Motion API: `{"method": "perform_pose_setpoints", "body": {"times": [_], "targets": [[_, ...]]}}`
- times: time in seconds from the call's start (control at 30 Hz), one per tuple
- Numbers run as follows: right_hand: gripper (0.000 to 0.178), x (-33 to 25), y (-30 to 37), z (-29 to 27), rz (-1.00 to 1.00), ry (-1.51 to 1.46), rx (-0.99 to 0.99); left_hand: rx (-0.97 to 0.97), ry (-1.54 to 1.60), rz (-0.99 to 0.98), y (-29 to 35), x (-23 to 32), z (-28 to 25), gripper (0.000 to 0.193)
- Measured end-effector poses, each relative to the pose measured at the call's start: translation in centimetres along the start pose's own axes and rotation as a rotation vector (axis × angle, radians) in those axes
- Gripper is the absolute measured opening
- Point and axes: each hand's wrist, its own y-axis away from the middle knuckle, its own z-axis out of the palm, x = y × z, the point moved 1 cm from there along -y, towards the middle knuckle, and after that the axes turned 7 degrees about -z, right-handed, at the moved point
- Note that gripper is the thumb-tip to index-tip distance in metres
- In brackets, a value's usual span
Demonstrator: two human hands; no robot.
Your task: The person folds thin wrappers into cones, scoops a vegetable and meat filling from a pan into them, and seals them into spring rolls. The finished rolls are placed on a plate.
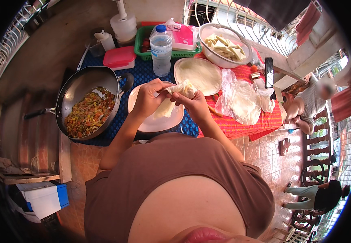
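Note:
Between my two hands, above a pale plate [155,127], is a folded pastry wrapper [184,87], cream-coloured and thin. My left hand [153,96] pinches its left edge with closed fingers. The thumb and fingers of my right hand [193,106] close on its lower right side. Part of another pale wrapper [165,111] lies on the plate below, partly hidden by my hands. Just beyond my right hand, a round pale sheet [199,74] rests on a second plate. Whether filling is inside the folded wrapper, I cannot tell.
At left stands a deep pan [68,87] holding chopped vegetable filling [89,113]. A water bottle [161,52] and green basket [143,34] stand behind. A bowl [228,63] holds several folded triangles. Plastic bags [244,101] lie right. Two people are at far right.

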Motion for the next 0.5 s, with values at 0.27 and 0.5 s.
{"method": "perform_pose_setpoints", "body": {"times": [0.27, 0.5], "targets": [[0.016, 0.3, 0.1, 0.7, -0.113, 0.129, 0.037, -0.167, 0.671, -0.288, 1.0, -0.7, 0.0, 0.027], [0.016, 0.3, 0.5, 1.0, -0.23, 0.185, 0.093, -0.156, 0.831, -0.352, 1.5, -0.9, 0.7, 0.034]]}}
